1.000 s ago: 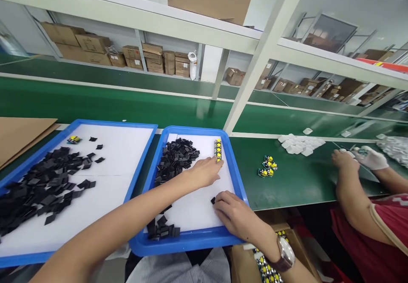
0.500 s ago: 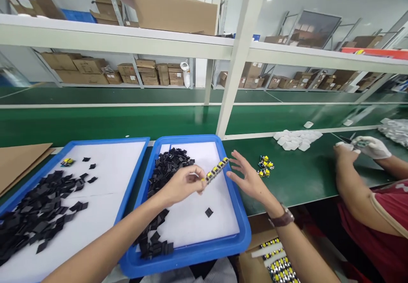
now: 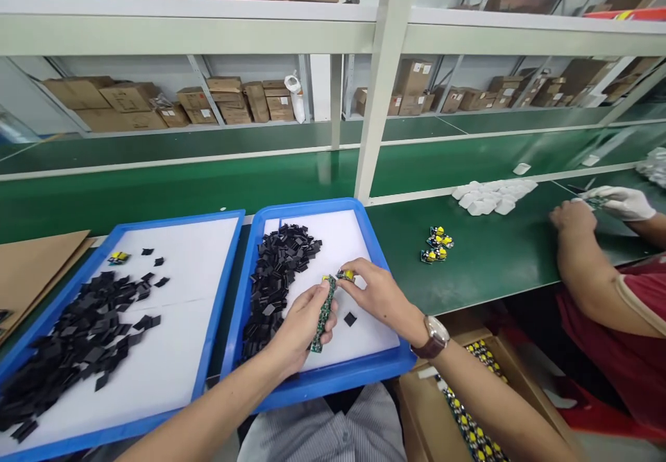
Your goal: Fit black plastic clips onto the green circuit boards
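My left hand is closed round a strip of small green circuit boards, its green side facing up, above the right-hand blue tray. At the strip's upper end, my right hand pinches a single small circuit board with a yellow part. Whether that board is fully apart from the strip I cannot tell. One loose black square pad lies on the tray's white liner below my right hand. A heap of black pads fills the tray's left side.
Left of this stands a second blue tray with black pads and a yellow-topped board. Several boards and white caps lie on the green bench. A carton of board strips sits below. A co-worker's hands are at right.
The strip has turned from yellow side up to green side up and now points down in my left hand. My right hand has closed on a board at its end. The view has tilted down.
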The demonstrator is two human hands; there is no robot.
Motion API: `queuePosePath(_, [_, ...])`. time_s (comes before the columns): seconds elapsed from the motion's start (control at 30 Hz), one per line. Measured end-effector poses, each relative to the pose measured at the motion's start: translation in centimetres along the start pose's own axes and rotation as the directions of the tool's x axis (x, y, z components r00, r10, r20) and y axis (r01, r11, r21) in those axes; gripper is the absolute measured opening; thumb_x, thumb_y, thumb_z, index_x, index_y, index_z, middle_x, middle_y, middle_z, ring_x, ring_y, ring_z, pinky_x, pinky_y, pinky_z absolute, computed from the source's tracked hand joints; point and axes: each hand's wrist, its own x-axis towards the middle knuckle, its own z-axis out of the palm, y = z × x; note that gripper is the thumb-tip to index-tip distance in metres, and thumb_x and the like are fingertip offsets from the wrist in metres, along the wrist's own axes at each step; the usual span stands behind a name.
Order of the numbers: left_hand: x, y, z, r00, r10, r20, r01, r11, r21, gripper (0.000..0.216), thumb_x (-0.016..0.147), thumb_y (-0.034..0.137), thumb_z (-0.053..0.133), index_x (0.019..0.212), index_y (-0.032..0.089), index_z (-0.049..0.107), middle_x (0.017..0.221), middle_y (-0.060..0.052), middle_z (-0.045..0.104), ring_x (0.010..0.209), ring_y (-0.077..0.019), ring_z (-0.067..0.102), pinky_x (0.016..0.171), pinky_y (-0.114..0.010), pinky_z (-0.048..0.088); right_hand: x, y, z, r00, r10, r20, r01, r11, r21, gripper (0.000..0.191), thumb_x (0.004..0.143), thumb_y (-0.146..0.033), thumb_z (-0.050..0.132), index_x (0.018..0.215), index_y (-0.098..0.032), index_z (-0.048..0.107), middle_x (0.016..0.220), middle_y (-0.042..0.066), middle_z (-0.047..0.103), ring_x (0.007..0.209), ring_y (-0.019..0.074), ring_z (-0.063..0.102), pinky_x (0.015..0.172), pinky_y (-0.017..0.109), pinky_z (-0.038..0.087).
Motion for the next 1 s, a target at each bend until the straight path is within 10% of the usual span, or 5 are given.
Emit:
queuePosePath(0.23, [-0.2, 1.9, -2.0, 0.99, -0.033, 0.139, 0.018, 0.994, 0.109, 0.041, 0.077, 0.048, 0.088, 0.091, 0.015, 0.069, 0.084, -0.005, 0.07, 0.051, -0.0101, 0.059, 0.04, -0.021, 0.039, -0.8, -0.1, -3.0, 0.987, -0.051, 0.151, 0.039, 0.996, 0.081, 0.061, 0.094, -0.034, 0.077, 0.15, -0.025, 0.056, 0.151, 0.013, 0.062, 0.14, 0.0312, 0.057, 0.116, 0.054, 0.05])
queuePosePath(0.37, [0.0, 2.1, -1.1, 0.984, -0.005, 0.177, -0.023, 0.987, 0.158, 0.046, 0.075, 0.047, 0.09, 0.1, 0.015, 0.07, 0.086, -0.007, 0.073, 0.046, -0.0068, 0.051, 0.037, -0.019, 0.025, -0.1, -2.3, -2.3, 0.964, -0.2, 0.177, 0.147, 0.951, 0.274, 0.029, 0.107, -0.03, 0.058, 0.133, -0.027, 0.07, 0.129, 0.007, 0.076, 0.121, 0.0227, 0.071, 0.107, 0.041, 0.058])
queuePosePath(0.6, [0.9, 0.0, -0.7, 0.995, 0.086, -0.053, -0.081, 0.992, 0.095, 0.048, 0.089, 0.061, 0.071, 0.098, 0.015, 0.063, 0.095, -0.007, 0.069, 0.052, -0.0048, 0.049, 0.043, -0.018, 0.035, -1.2, -1.0, 0.6, 0.992, -0.107, -0.064, 0.102, 0.992, -0.077, 0.024, 0.103, -0.023, 0.061, 0.123, -0.021, 0.075, 0.115, 0.015, 0.077, 0.111, 0.0313, 0.072, 0.1, 0.053, 0.06])
queuePosePath(0.87, [1.0, 2.9, -1.0, 0.978, -0.046, 0.202, 0.01, 0.984, 0.177, 0.048, 0.083, 0.058, 0.08, 0.094, 0.013, 0.07, 0.073, -0.006, 0.069, 0.043, -0.0086, 0.052, 0.037, -0.019, 0.019, -0.2, -2.8, -2.9, 0.967, -0.154, 0.202, 0.104, 0.966, 0.239, 0.045, 0.099, -0.031, 0.071, 0.143, -0.029, 0.063, 0.137, 0.008, 0.072, 0.128, 0.0254, 0.067, 0.11, 0.043, 0.055])
queuePosePath(1.0, [1.7, 2.5, 0.6, 0.981, 0.063, 0.181, -0.089, 0.986, 0.14, 0.051, 0.085, 0.062, 0.076, 0.097, 0.014, 0.067, 0.077, -0.005, 0.067, 0.043, -0.0046, 0.043, 0.04, -0.019, 0.018, 0.1, -3.5, -1.6, 0.991, -0.129, 0.021, 0.12, 0.965, 0.234, 0.031, 0.106, -0.018, 0.054, 0.128, -0.028, 0.073, 0.114, 0.004, 0.079, 0.106, 0.021, 0.074, 0.098, 0.037, 0.06])
